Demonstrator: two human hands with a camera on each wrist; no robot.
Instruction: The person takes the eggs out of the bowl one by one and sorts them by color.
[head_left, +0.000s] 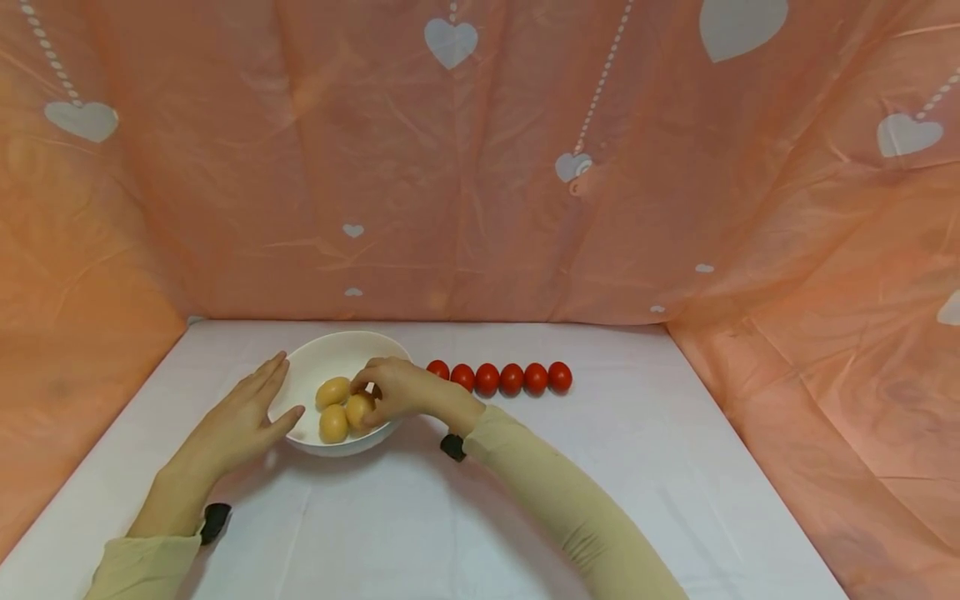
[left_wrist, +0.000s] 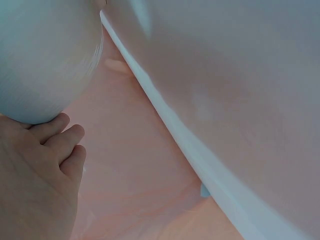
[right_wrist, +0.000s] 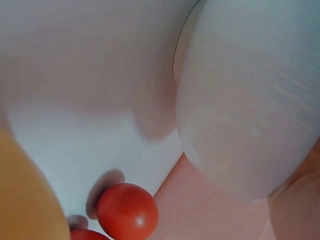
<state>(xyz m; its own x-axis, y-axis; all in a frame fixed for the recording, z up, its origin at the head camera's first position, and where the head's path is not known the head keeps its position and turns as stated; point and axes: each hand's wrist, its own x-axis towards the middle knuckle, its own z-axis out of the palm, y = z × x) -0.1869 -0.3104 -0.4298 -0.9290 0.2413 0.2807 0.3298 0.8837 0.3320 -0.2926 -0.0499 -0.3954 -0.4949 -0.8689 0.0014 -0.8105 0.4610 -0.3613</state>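
Observation:
A white bowl (head_left: pixel 322 354) holds several smooth, yellow egg-shaped pieces, perhaps small potatoes. Reaching in over the bowl's right rim, my right hand (head_left: pixel 405 388) has its thumb and fingers curled about one yellow piece (head_left: pixel 359 410). Beside that piece lie a second yellow piece (head_left: pixel 333 424) and a third yellow piece (head_left: pixel 333 392). My left hand (head_left: pixel 240 425) rests at the bowl's left side with its fingers extended; in the left wrist view its fingertips touch the bowl's outer wall (left_wrist: pixel 45 60). The bowl hides part of my right hand (right_wrist: pixel 296 200) in the right wrist view.
Several red cherry tomatoes (head_left: pixel 512 379) form a row to the right of the bowl, the leftmost partly behind my right wrist. A white cloth (head_left: pixel 637 467) covers the table. Orange curtains (head_left: pixel 487 208) with pale hearts hang behind and at both sides.

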